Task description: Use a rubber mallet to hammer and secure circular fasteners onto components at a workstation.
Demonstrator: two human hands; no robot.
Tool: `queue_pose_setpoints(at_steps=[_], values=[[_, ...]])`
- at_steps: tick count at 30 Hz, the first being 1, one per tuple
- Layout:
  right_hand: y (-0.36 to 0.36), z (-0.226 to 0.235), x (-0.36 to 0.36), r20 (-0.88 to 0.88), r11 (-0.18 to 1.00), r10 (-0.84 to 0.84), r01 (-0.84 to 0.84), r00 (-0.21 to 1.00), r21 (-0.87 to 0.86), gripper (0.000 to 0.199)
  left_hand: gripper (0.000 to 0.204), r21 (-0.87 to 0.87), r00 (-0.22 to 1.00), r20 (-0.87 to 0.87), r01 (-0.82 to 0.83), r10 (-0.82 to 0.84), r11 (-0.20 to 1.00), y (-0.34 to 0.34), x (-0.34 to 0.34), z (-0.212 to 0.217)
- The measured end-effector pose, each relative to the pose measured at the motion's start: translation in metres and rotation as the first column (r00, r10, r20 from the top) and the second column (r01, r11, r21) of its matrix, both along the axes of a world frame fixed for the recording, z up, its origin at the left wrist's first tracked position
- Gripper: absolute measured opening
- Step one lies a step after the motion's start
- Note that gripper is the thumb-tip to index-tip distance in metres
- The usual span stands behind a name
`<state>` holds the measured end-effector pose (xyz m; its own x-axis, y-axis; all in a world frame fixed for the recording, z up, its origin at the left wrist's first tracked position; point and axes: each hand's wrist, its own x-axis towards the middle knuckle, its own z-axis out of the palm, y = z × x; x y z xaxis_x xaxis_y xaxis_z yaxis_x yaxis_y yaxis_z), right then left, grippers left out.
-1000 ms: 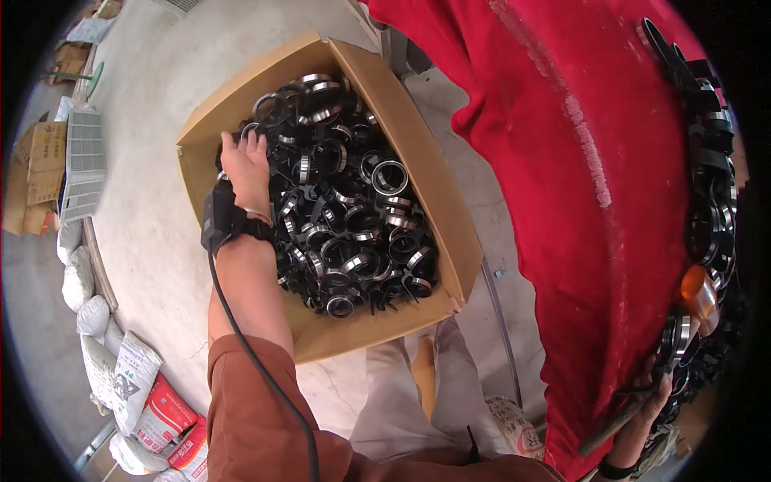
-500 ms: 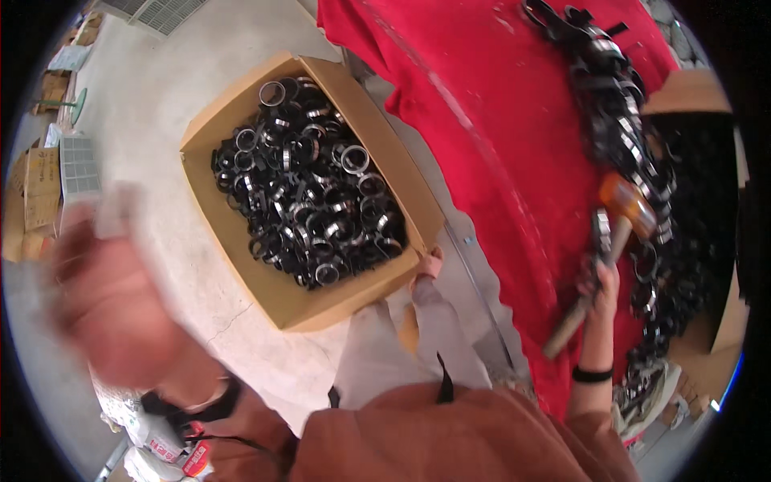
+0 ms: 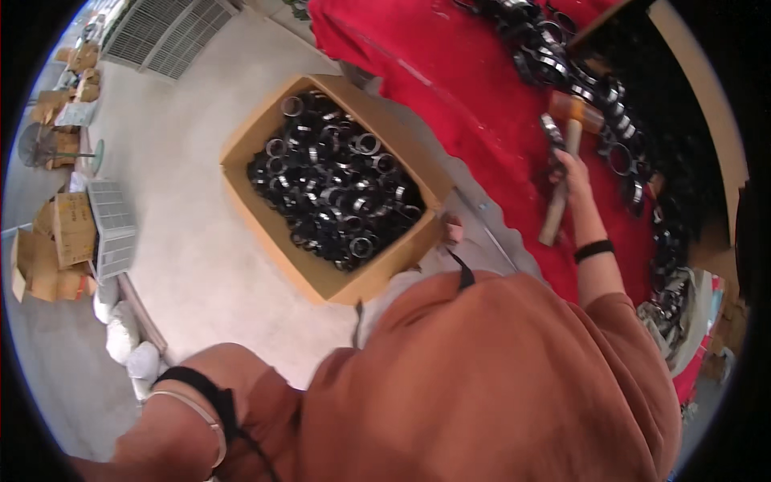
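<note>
My right hand [image 3: 572, 170] reaches over the red-covered table, fingers closed around the wooden handle of a mallet [image 3: 577, 112] with an amber head. A black part with a shiny metal band [image 3: 551, 128] lies against the fingers beside the handle; whether it is gripped too is unclear. My left hand [image 3: 152, 434] is low at the left edge, beyond a bangle and a black wrist strap. Its fingers are hidden. A big open carton [image 3: 269, 257] full of black and silver ring-shaped parts [image 3: 337, 193] stands on the floor ahead of me.
More black and silver ring parts [image 3: 618, 120] spill along the red cloth [image 3: 450, 80] from a dark tipped carton [image 3: 707, 88]. Grey plastic crates [image 3: 112, 225], cardboard boxes [image 3: 72, 229], white sacks [image 3: 122, 333] and a fan [image 3: 36, 146] line the left side. My foot [image 3: 454, 231] is beside the carton.
My left hand has swung from the middle left down to the lower left edge. The view has shifted, so the right hand and mallet appear higher in the picture, with the grip looking unchanged.
</note>
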<state>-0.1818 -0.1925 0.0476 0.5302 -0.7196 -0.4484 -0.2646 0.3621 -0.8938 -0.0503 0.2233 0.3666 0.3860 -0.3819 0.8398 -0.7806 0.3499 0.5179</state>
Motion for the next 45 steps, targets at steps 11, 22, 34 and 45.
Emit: queue_pose_setpoints(at_steps=[11,22,34,45], values=[[0.0,-0.003,-0.001,0.043,0.998,0.055,-0.056,0.998,0.015,0.028,0.026,-0.019,0.99,-0.038,0.136,-0.136,0.991,-0.004,-0.017,-0.009],[0.007,0.004,-0.007,0.015,0.999,0.036,-0.037,0.999,0.031,0.027,0.027,-0.063,0.973,-0.058,0.218,-0.222,0.974,-0.03,-0.023,-0.017],[0.012,0.013,-0.009,0.025,0.999,-0.019,0.018,1.0,0.03,0.035,0.027,-0.075,0.937,-0.107,0.326,-0.333,0.942,-0.075,-0.034,-0.028],[0.02,0.015,-0.008,0.134,0.999,-0.01,0.003,0.991,0.051,0.027,0.028,-0.036,0.872,-0.159,0.464,-0.463,0.885,-0.129,-0.044,-0.049]])
